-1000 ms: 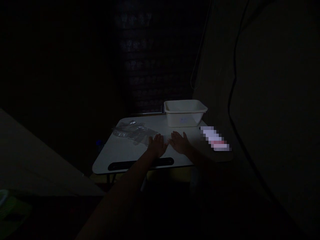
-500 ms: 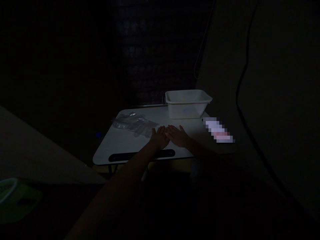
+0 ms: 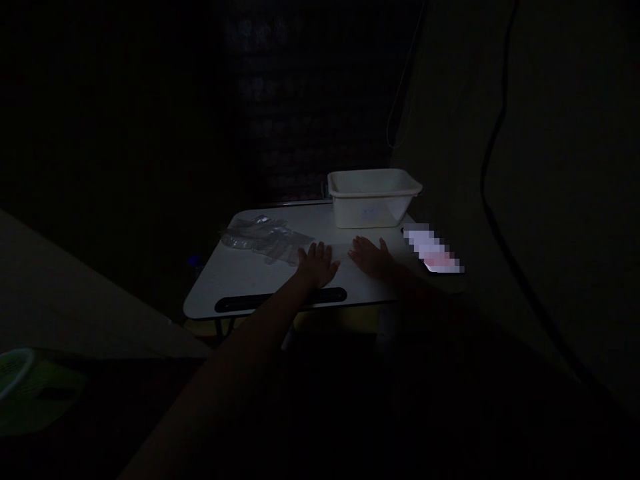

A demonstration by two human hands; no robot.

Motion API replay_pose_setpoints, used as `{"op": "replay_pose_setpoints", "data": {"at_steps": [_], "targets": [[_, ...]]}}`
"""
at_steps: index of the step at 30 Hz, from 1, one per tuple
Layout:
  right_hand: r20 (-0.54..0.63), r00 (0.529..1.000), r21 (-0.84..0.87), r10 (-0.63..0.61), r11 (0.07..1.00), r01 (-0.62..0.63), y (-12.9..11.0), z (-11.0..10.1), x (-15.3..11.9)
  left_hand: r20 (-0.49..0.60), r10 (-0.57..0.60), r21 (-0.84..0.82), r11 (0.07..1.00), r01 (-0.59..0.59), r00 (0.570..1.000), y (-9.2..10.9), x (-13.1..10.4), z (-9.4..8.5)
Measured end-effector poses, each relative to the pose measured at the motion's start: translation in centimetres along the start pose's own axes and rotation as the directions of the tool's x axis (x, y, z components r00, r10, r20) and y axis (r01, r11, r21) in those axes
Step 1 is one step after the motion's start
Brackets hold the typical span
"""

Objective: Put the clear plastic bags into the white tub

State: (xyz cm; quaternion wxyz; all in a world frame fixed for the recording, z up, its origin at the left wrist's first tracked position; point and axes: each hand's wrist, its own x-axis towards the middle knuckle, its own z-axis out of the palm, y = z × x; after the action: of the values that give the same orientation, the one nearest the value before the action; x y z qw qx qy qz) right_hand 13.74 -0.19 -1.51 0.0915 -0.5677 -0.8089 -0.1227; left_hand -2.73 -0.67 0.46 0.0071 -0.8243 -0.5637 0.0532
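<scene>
My left hand (image 3: pixel 317 267) is palm down over the front of the white table (image 3: pixel 205 287), fingers spread, with nothing in it. Its fingertips are close to the right end of a clear plastic bag (image 3: pixel 265 239) lying crumpled on the tabletop. To its right, my right hand (image 3: pixel 371 257) is also open and palm down, with a gap between the two. Behind the right hand stands a white plastic basin (image 3: pixel 373 210). A phone-like slab with a lit, pixelated face (image 3: pixel 433 250) lies at the table's right side.
A dark slot (image 3: pixel 280 300) runs along the table's front edge. On the floor at far left sits a green basket (image 3: pixel 43 393). A black cable (image 3: pixel 487 173) hangs along the right wall. The room is very dark.
My hands, which were together with fingers meeting, have moved apart. The left now lies flat with fingers spread, and the right has shifted rightward. The view has tilted slightly.
</scene>
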Motion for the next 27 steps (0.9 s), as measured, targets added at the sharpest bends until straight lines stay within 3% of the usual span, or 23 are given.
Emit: {"op": "replay_pose_setpoints", "data": {"at_steps": [6,16,27], "targets": [[-0.103,0.992,-0.027,0.073,0.997,-0.076,0.4,0.2,-0.1,0.002,-0.003,-0.016,1.0,0.003,1.0,0.1,0.0,0.0],[0.01,0.993,0.081,-0.119,0.99,0.118,-4.0,-0.3,1.9,-0.01,0.006,-0.033,0.999,-0.006,1.0,0.1,-0.2,-0.2],[0.032,0.995,0.06,-0.093,0.994,0.091,-3.5,-0.5,1.4,0.0,0.004,-0.025,1.0,-0.004,1.0,0.2,-0.1,-0.2]]}}
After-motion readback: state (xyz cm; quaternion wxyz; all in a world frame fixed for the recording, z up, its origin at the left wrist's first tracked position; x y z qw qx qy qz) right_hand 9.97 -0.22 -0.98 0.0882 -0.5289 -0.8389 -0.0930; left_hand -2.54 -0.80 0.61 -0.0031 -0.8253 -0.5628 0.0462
